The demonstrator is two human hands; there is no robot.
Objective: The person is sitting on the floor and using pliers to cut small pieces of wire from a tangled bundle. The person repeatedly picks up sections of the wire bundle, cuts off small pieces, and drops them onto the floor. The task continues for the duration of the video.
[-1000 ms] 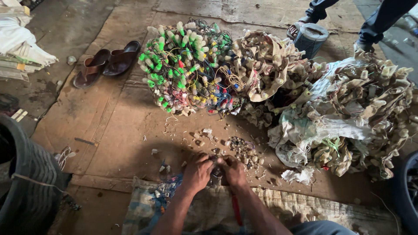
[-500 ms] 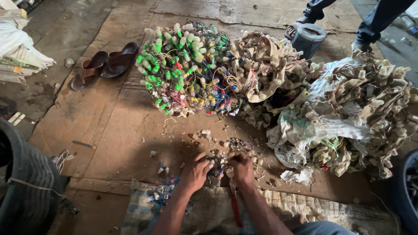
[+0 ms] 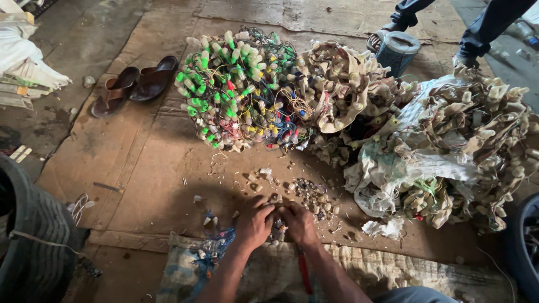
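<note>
On the cardboard sheet [image 3: 140,168], left hand [image 3: 254,223] and right hand [image 3: 300,222] both clenched on small wired bulb pieces [image 3: 276,223].

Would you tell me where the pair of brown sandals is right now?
In the head view, the brown sandals lie upper left on the cardboard sheet, just left of the green-capped wire bundle.

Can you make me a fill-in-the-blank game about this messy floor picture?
1. The left hand and right hand are pressed ____.
2. The pair of sandals is ____ in colour.
3. The bundle of wired sockets has many ____ caps.
4. The person sits on a ____ floor mat.

Missing words: together; brown; green; cardboard
</note>
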